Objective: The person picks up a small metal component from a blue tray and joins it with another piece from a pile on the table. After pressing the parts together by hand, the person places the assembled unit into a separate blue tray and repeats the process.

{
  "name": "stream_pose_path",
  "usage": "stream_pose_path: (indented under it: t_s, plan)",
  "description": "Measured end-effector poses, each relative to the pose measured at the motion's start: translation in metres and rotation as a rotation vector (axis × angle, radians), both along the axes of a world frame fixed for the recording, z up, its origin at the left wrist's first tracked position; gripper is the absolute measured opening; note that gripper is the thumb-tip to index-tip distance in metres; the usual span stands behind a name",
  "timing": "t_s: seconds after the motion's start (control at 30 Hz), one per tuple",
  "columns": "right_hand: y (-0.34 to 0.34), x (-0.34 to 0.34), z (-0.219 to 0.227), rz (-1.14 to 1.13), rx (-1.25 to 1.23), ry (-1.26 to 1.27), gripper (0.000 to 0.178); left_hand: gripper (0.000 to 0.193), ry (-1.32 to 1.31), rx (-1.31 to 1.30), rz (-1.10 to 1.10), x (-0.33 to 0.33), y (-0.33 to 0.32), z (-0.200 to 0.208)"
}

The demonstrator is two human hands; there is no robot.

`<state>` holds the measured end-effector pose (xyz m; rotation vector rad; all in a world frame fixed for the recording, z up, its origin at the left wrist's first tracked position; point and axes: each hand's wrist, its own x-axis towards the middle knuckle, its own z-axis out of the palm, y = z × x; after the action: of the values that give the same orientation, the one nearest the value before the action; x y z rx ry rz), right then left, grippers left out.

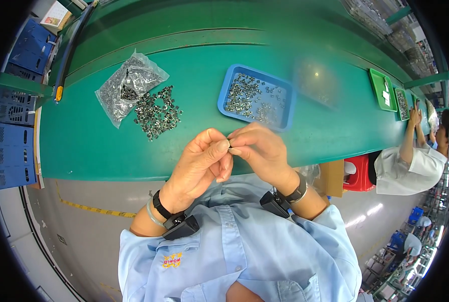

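My left hand (204, 155) and my right hand (259, 150) meet over the near edge of the green table (104, 161). Thumbs and forefingers of both pinch together at one spot. Something small and dark shows between the fingertips, mostly hidden, so its kind cannot be made out. Beyond my left hand lies a loose pile of small dark and metallic parts (156, 113). A clear plastic bag (115, 98) of similar parts lies beside that pile. Past my right hand sits a blue tray (223, 95) with many small shiny metal pieces inside.
Blue crates (14, 151) stand at the far left. On the right are a green tray (383, 89), a red stool (360, 173) and a cardboard box (331, 178). A co-worker in a white top (408, 168) sits farther along the table. A blurred patch covers part of the view at upper right.
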<state>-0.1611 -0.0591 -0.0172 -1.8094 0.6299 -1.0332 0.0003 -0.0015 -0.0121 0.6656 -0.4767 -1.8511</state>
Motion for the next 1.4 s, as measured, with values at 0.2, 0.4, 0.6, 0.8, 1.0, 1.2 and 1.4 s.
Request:
stream_pose_path:
  t_s: [0.2,0.4,0.6,0.8,1.0,1.2,1.4]
  plan:
    - [-0.001,0.002,-0.004,-0.02,0.017,-0.037,0.01,0.015,-0.077,0.026,0.075,-0.003,0.001,0.008]
    - [-0.002,0.002,-0.006,-0.016,0.026,-0.094,0.013,0.016,0.072,0.042,0.033,-0.002,0.0,0.006]
    - [-0.003,0.002,-0.007,-0.01,0.02,-0.09,0.013,0.015,0.056,0.057,0.019,-0.001,0.0,0.003]
    - [-0.004,0.002,-0.007,-0.011,-0.001,-0.091,0.013,0.015,0.019,0.055,0.035,-0.002,0.0,0.007]
    - [-0.004,0.002,-0.006,-0.015,0.007,-0.087,0.013,0.015,-0.011,0.035,0.039,-0.003,0.0,0.007]
    - [-0.002,0.003,-0.007,-0.013,0.059,-0.123,0.013,0.016,-0.002,0.037,0.059,-0.004,0.0,0.015]
    - [-0.002,0.003,-0.009,-0.019,0.057,-0.135,0.013,0.015,-0.017,0.024,0.082,-0.007,0.0,0.013]
